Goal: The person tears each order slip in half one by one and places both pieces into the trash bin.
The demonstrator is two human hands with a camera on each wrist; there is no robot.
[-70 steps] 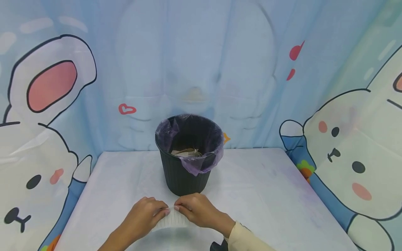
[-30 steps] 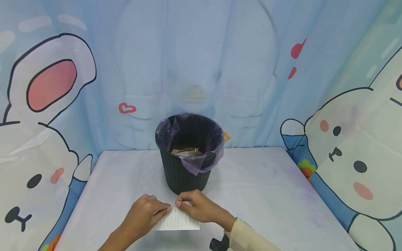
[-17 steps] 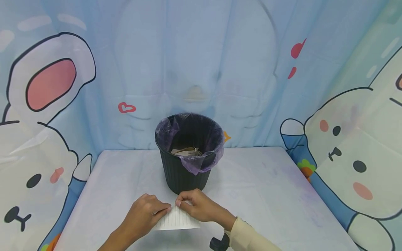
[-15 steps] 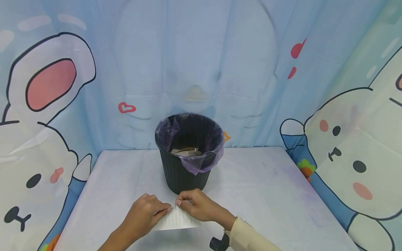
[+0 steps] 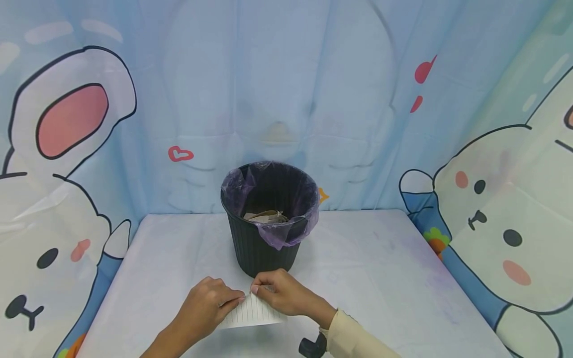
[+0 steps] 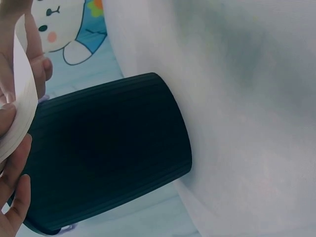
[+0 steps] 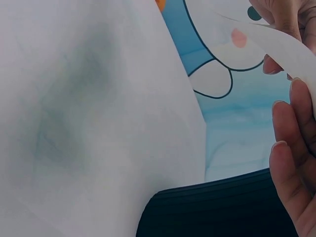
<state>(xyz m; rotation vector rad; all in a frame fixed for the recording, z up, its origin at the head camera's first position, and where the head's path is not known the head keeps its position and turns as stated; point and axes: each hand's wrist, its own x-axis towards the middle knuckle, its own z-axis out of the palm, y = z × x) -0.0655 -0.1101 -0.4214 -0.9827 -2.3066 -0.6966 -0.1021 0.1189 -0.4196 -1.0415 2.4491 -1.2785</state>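
A sheet of white lined paper (image 5: 252, 313) is stretched between both hands in front of the bin, its printed lines running away from the body. My left hand (image 5: 203, 306) pinches its far edge between thumb and fingers. Close beside it, my right hand (image 5: 286, 296) pinches the same edge with thumb and forefinger. In the left wrist view the paper (image 6: 27, 96) bows in a curve, lifted over the table. The right wrist view has the sheet (image 7: 291, 47) cut off by the frame edge, with right-hand fingers (image 7: 289, 168) along it.
Just beyond the hands stands a dark ribbed bin (image 5: 264, 253) with a purple plastic liner (image 5: 279, 236) over its rim and paper scraps (image 5: 266, 217) inside. A white cloth covers the table (image 5: 380, 278). Blue curtains (image 5: 277, 74) with cartoon rabbits surround it.
Compared with the oldest frame, the right hand has shifted slightly toward the bin and more of the lined sheet shows. Over the last half second the hands stay nearly still.
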